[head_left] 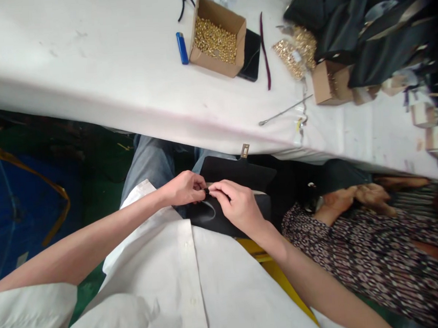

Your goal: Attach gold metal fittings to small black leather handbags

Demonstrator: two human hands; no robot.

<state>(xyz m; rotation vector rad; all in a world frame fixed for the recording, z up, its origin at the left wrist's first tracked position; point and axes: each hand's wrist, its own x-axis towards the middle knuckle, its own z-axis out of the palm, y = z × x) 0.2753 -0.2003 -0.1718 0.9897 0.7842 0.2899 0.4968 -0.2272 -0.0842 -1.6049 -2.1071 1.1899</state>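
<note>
A black leather-like bag [234, 175] lies across my lap with its flap spread toward the table. A gold metal clasp plate [245, 150] sits on the flap's tab. Over the bag's near edge, my left hand [186, 187] pinches a small black piece [206, 191]. My right hand [237, 202] meets it from the other side, thumb and fingertips closed on the same piece. What kind of piece it is, I cannot make out. A thin pale loop [211, 213] shows against the black body below the fingers.
On the white-covered table [107, 67] stand a cardboard box [217, 68] of gold metal parts, a blue lighter [182, 48] and a thin metal rod [285, 110]. Bags of gold parts [290, 57] and black pieces [367, 43] lie right. A co-worker's hands [353, 198] are close by.
</note>
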